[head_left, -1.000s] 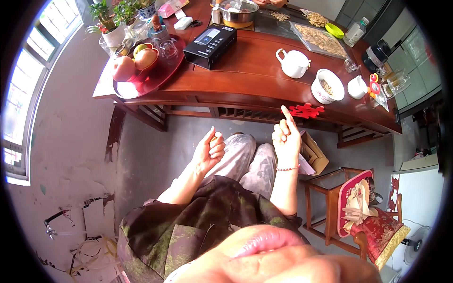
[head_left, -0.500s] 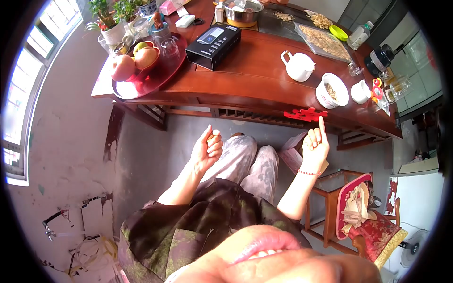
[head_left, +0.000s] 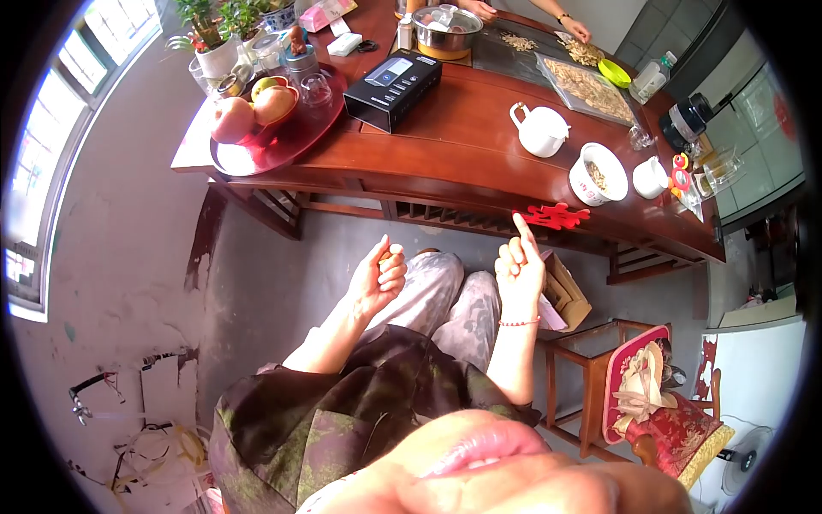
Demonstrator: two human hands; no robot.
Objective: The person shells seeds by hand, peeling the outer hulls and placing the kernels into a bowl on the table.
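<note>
My left hand [head_left: 379,278] is closed in a fist above my lap, thumb against the curled fingers; a small yellowish spot shows between them, too small to name. To its right, my right hand [head_left: 521,264] has the index finger stretched toward the table edge and the other fingers curled in, with nothing visible in them. Just beyond that fingertip, a red paper-like cutout [head_left: 556,216] lies at the table's front edge. Past it, a white bowl [head_left: 598,174] holds small brownish pieces, and a white teapot [head_left: 541,131] is behind to the left.
The wooden table [head_left: 428,163] bears a black box [head_left: 394,90], a red fruit tray [head_left: 312,137], a steel pot [head_left: 447,34] and a tray of pieces [head_left: 586,86]. Another person's hands [head_left: 575,28] show at the far side. A chair [head_left: 591,368] stands to my right.
My right hand moved right, then came back left to beside my lap. My left hand has barely moved. Another person's hand and forearm have appeared near the pieces at the far side.
</note>
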